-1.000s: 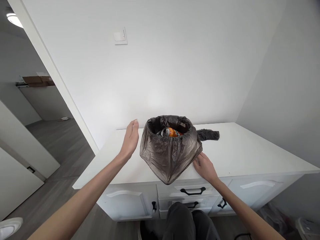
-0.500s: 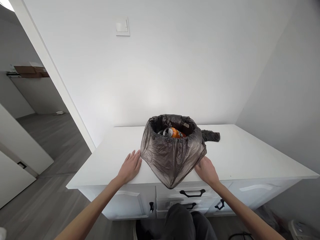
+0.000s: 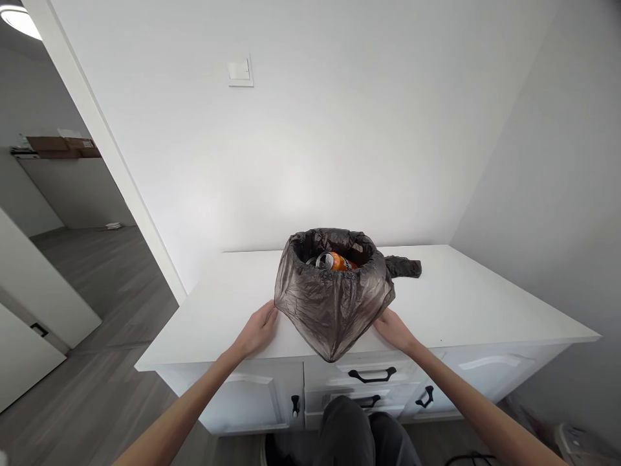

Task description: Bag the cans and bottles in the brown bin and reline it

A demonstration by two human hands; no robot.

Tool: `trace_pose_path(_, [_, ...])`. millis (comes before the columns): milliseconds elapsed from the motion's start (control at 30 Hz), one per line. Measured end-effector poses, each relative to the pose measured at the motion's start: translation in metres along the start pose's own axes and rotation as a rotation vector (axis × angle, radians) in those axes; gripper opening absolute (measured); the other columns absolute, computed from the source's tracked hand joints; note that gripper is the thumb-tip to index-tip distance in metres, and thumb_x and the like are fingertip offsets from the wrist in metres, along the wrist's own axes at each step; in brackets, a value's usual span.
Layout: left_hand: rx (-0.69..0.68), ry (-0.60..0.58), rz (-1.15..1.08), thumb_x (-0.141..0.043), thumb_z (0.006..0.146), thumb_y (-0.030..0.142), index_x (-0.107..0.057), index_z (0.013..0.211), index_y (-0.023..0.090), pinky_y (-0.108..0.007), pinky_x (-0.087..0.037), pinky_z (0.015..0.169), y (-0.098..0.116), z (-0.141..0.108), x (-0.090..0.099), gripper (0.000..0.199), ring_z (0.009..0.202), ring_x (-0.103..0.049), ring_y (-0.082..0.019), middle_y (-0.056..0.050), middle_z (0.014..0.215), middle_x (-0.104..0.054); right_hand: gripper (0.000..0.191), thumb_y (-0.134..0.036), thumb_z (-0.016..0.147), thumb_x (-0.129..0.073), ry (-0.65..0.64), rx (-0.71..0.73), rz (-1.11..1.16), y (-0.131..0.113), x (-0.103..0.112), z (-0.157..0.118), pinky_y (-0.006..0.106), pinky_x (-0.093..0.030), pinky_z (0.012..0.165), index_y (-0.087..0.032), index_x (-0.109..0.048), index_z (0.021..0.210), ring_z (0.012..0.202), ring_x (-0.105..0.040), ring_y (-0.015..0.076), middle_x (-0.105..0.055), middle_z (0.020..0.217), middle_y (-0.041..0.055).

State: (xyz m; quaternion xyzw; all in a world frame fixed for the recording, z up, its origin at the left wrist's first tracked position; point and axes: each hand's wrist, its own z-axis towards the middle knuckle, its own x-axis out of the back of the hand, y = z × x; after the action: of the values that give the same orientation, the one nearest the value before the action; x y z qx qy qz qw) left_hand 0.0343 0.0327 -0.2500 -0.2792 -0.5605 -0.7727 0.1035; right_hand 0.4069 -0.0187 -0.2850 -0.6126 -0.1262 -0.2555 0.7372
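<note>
A bin lined with a dark translucent plastic bag [image 3: 334, 307] stands on the white cabinet top [image 3: 466, 291], the bag's loose edge hanging down in a point at the front. Inside its opening lies an orange can [image 3: 339, 261] beside other items. My left hand [image 3: 261, 325] is at the bag's lower left edge, fingers closed on the film. At the right edge, my right hand [image 3: 392, 329] has its fingertips partly hidden under the bag; whether it grips the film is unclear. A dark folded bag [image 3: 403, 266] lies behind on the right.
Behind the cabinet rises a white wall with a light switch [image 3: 240, 71]. Black handles [image 3: 372, 375] stick out from the drawers and doors below. My knees are near the cabinet front. Through a doorway at the left, cardboard boxes [image 3: 53, 145] rest on a ledge.
My left hand's spread fingers have drawn together at the bag's edge. The right hand has stayed by the bag. The view has shifted slightly.
</note>
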Motion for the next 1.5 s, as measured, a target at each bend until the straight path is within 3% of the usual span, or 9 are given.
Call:
trace_pose_path(267, [0.45,-0.024,-1.052,-0.057,0.1,0.052,-0.067,0.112,0.013,-0.032,-0.059,0.079,0.102,0.037,0.029,0.042,0.082,-0.072,-0.02,-0.013,0.1,-0.075,0.052,-0.074,0.087,-0.061,-0.04,-0.22,0.915,-0.1,0.066,0.017,0.035,-0.059,0.074,-0.025,-0.071,0.1,0.091,-0.072,0.0259,-0.077,0.098,0.0074])
trace_pose_path(367, [0.376,0.01,-1.005,-0.069,0.093,0.039,-0.07,0.108,0.012,-0.03,-0.058,0.076,0.141,0.055,0.043,0.031,0.079,-0.071,-0.019,-0.011,0.096,-0.075,0.048,-0.067,0.079,-0.074,0.006,-0.211,0.928,-0.135,0.085,0.027,0.031,-0.056,0.064,-0.022,-0.069,0.094,0.081,-0.07,0.023,-0.076,0.092,0.0066])
trace_pose_path(467, [0.268,0.135,-0.872,-0.08,0.077,0.02,-0.07,0.114,0.013,-0.027,-0.054,0.072,0.176,0.07,0.055,0.039,0.08,-0.069,-0.018,-0.007,0.093,-0.075,0.039,-0.037,0.062,-0.09,0.158,-0.155,0.8,-0.16,0.099,0.04,0.026,-0.048,0.056,-0.023,-0.062,0.086,0.067,-0.062,0.0167,-0.071,0.076,-0.0004])
trace_pose_path(700, [-0.022,0.456,-0.469,-0.076,0.067,0.013,-0.065,0.13,0.02,-0.026,-0.042,0.063,0.231,0.078,0.077,0.065,0.064,-0.053,-0.012,0.003,0.079,-0.06,0.021,-0.02,0.059,-0.071,0.382,0.065,0.542,-0.187,0.137,0.062,0.024,-0.032,0.048,-0.023,-0.055,0.073,0.054,-0.045,0.0096,-0.053,0.062,-0.007])
trace_pose_path(900, [-0.152,0.67,-0.374,-0.071,0.073,0.017,-0.063,0.128,0.025,-0.027,-0.043,0.072,0.228,0.073,0.086,0.056,0.078,-0.056,-0.015,0.002,0.087,-0.056,0.026,-0.02,0.06,-0.075,0.46,-0.06,0.772,-0.172,0.154,0.057,0.025,-0.041,0.05,-0.025,-0.056,0.076,0.058,-0.05,0.0119,-0.054,0.064,-0.0056])
trace_pose_path(1133, [-0.152,0.681,-0.378,-0.076,0.077,0.027,-0.061,0.135,0.031,-0.025,-0.046,0.066,0.218,0.041,0.095,0.061,0.081,-0.06,-0.014,-0.003,0.113,-0.064,0.017,-0.022,0.072,-0.08,0.412,-0.069,0.936,-0.13,0.154,0.026,0.026,-0.054,0.06,-0.024,-0.063,0.075,0.07,-0.057,0.0139,-0.061,0.077,-0.0024])
trace_pose_path(1300, [-0.117,0.69,-0.453,-0.076,0.085,0.038,-0.057,0.141,0.033,-0.038,-0.058,0.094,0.205,0.007,0.093,0.059,0.113,-0.066,-0.023,-0.007,0.141,-0.063,0.022,-0.025,0.073,-0.087,0.369,-0.144,1.03,-0.102,0.156,-0.009,0.026,-0.064,0.072,-0.025,-0.071,0.088,0.085,-0.068,0.017,-0.071,0.096,0.0006])
trace_pose_path(1433, [-0.161,0.833,-0.453,-0.071,0.093,0.044,-0.043,0.15,0.04,-0.05,-0.047,0.117,0.164,-0.021,0.068,0.064,0.126,-0.066,-0.027,-0.006,0.16,-0.046,0.037,-0.033,0.076,-0.086,0.426,-0.19,1.211,-0.06,0.125,-0.035,0.027,-0.068,0.079,-0.031,-0.073,0.111,0.092,-0.074,0.0177,-0.075,0.107,0.0022])
trace_pose_path(1500, [-0.116,0.831,-0.442,-0.064,0.096,0.052,-0.039,0.15,0.04,-0.055,-0.044,0.118,0.133,-0.03,0.05,0.06,0.134,-0.061,-0.03,-0.007,0.16,-0.046,0.033,-0.048,0.082,-0.078,0.306,-0.271,1.277,-0.041,0.091,-0.047,0.042,-0.066,0.095,-0.031,-0.073,0.11,0.105,-0.075,0.025,-0.076,0.113,0.0068])
